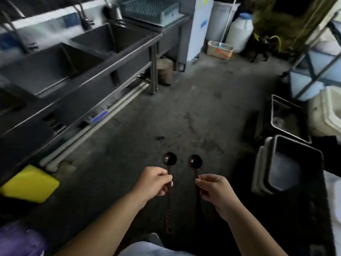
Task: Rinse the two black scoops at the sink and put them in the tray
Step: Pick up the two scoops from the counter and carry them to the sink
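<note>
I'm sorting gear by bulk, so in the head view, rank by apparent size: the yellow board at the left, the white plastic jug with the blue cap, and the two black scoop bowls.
1. Yellow board, though it is nearer the camera.
2. White plastic jug with blue cap.
3. Left scoop bowl and right scoop bowl: alike, unranked.

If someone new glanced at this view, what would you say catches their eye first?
Most likely the two black scoops held side by side at bottom centre, bowls pointing away: one scoop pinched in the left hand, the other scoop in the right hand, over bare concrete floor. Next, the bright yellow object at the lower left edge, below the long steel sink along the left.
</note>
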The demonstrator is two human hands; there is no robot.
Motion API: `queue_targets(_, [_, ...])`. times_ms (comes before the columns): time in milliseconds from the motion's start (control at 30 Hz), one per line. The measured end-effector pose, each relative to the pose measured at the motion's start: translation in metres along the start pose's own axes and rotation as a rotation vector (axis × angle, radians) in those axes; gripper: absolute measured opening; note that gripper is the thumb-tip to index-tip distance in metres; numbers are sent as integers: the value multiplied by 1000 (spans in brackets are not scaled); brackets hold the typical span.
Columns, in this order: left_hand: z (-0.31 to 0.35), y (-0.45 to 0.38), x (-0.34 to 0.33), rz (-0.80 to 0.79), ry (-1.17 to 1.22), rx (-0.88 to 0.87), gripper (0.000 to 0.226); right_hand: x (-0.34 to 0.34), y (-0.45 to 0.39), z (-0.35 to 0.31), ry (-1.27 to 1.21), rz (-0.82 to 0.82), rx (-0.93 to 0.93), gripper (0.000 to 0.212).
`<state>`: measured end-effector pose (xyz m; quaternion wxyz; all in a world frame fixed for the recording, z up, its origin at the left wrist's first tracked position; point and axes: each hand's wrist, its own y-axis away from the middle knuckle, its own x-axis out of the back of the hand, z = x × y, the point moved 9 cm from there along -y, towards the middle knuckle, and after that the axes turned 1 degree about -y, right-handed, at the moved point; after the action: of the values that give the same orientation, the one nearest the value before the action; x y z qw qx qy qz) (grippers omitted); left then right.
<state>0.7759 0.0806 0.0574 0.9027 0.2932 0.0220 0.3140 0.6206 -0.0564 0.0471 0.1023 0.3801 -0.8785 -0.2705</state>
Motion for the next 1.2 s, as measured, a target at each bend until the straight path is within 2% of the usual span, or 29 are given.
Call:
queue_targets(167, [19,-30,98,169,93,27,16,-91,-78,-55,88,-156,9,22])
queue_targets(400, [38,-92,199,399,169,46,17,-190,-194,-118,180,-349,27,14])
queue_targets(600, [68,-164,268,567,263,60,14,-261,-303,-187,292,-526,44,29])
queue_targets(733, [98,-203,301,638,372,77,11,-305,-357,-237,344,-631,30,16])
queue_targets(933, [128,-252,359,725,418,64,11,-388,-412,-299,392,-795,80,10])
queue_targets(1200, [137,-328,508,841,451,-3,21,-524,-501,-340,509,-801,92,18])
